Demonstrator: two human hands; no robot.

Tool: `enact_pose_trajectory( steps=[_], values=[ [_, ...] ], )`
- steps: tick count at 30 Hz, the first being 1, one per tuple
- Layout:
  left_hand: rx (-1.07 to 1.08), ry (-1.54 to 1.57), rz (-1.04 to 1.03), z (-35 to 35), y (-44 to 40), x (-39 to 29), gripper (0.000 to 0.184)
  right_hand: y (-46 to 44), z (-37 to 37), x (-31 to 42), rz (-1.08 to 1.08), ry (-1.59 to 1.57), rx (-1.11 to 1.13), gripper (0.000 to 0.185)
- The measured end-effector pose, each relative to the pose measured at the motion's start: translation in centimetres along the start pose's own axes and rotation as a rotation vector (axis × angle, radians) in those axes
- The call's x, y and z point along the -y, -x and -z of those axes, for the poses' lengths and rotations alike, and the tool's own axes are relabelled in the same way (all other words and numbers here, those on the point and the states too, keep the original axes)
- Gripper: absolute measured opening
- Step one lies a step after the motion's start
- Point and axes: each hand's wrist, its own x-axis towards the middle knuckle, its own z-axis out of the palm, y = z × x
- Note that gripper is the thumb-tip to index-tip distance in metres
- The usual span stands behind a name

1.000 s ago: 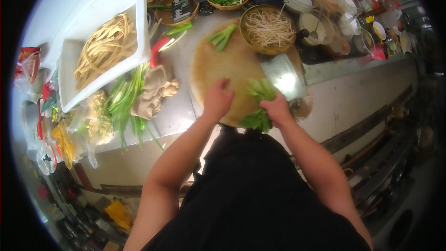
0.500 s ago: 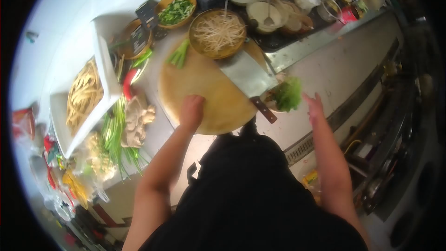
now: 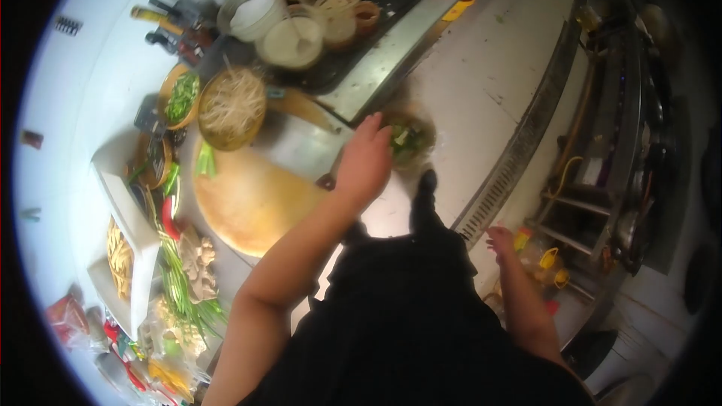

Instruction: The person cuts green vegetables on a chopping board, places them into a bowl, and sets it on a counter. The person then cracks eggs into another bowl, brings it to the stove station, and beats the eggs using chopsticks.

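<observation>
The left hand (image 3: 367,156), its grip not discernible, overlapped the left edge of a round bin (image 3: 427,152) containing greens (image 3: 408,138) at centre frame, while the right hand (image 3: 502,241) hung half-open, apparently empty, at lower right; a wrist nudge could have dislodged the adjacent cleaver (image 3: 312,144) from the board (image 3: 248,197).

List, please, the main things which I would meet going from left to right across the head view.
Flat yellowish noodles, long red pepper, round brown bowl of pale bean sprouts, left hand, cut green leafy pieces, right hand.
</observation>
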Motion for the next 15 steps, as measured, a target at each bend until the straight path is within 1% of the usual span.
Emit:
enact_pose_trajectory(
  steps=[2,3,4,6,7,9,10,11,12,13,14,15],
  values=[
    [-0.014,-0.044,0.027,-1.2,-0.9,-1.8,0.033,-3.2,2.9,-0.1,0.02,0.007,0.014,0.031],
    [0.016,-0.034,0.059,-2.1,-1.1,-2.6,0.034,-5.0,4.1,0.2,0.035,0.026,0.022,0.031],
    [0.044,-0.019,0.09,-3.6,-1.0,-3.2,0.035,-7.0,5.2,0.7,0.037,0.006,0.029,0.031],
    [0.104,-0.002,0.122,-7.6,-0.2,-4.2,0.036,-10.2,8.3,1.9,0.127,0.037,0.032,0.029],
    [0.182,-0.048,0.175,-9.4,0.1,-5.2,0.035,-11.2,10.0,2.9,0.109,0.004,0.021,0.029],
    [0.321,-0.086,0.234,-13.8,1.3,-5.2,0.037,-13.1,13.0,6.5,0.213,0.183,-0.013,0.027],
    [0.373,-0.117,0.279,-15.7,1.3,-5.2,0.037,-14.5,14.4,7.4,0.203,0.149,-0.041,0.027],
    [0.42,-0.146,0.334,-17.4,1.2,-5.3,0.037,-16.3,15.7,8.3,0.245,0.04,-0.005,0.028],
    [0.469,-0.14,0.343,-18.4,0.8,-5.1,0.036,-17.6,17.0,9.1,0.29,-0.064,0.035,0.028],
    [0.468,-0.141,0.382,-19.7,0.9,-4.3,0.034,-18.0,18.0,10.3,0.288,-0.077,0.017,0.028],
    [0.478,-0.185,0.396,-20.8,0.8,-3.5,0.032,-18.2,18.5,11.9,0.311,-0.075,0.055,0.03],
    [0.609,-0.23,0.518,-21.8,-0.1,-2.6,0.037,-18.9,19.2,13.6,0.339,-0.074,0.094,0.032]
  ],
)
